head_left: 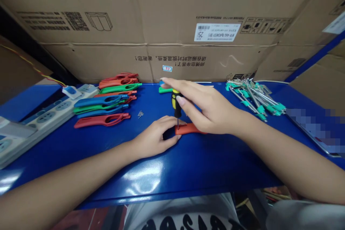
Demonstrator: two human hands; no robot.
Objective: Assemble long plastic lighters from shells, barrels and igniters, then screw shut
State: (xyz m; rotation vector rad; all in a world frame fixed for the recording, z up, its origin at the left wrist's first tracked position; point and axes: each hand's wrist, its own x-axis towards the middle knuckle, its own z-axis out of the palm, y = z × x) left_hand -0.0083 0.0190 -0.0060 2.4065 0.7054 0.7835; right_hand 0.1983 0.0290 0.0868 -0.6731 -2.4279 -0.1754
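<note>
My right hand [211,106] is around a short black-and-yellow screwdriver [176,107], its thumb against the handle and its fingers stretched over the top. The screwdriver stands upright, with its thin shaft meeting the left end of an orange plastic lighter handle [188,128]. This piece lies flat on the blue table, its right end partly covered by my right hand. From the left, my left hand [153,134] pinches the piece's end between fingers and thumb. A small pile of screws [140,114] lies to the left, beyond my left hand.
Red, green and blue lighter handles [107,104] are stacked at the left, beside a white power strip [45,116]. Several metal rods with green parts [254,97] lie at back right. A flat dark device [314,131] is at the right edge. Cardboard [172,25] walls the back.
</note>
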